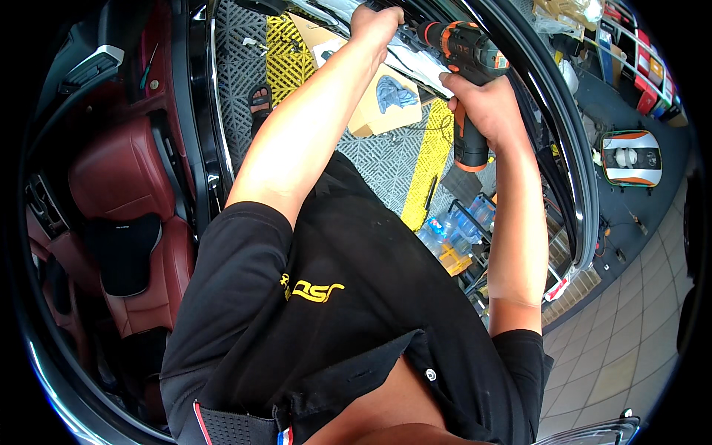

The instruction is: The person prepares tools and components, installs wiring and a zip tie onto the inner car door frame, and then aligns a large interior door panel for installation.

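My right hand (491,107) is wrapped around the grip of a black and orange cordless drill (466,50). The drill's nose points left, toward the inner side of an open car door (575,148). Beside the nose, my left hand (375,31) is closed at the door's inner edge. Whatever its fingers hold is hidden. Between the two hands a whitish sheet (423,65) shows on the door's inner side.
To the left is the car interior with a dark red leather seat (122,174). Below the door, cardboard (371,111) with a grey-blue cloth (395,94) lies on grey and yellow floor grating. Water bottles (460,226) and a white-orange case (630,158) sit to the right.
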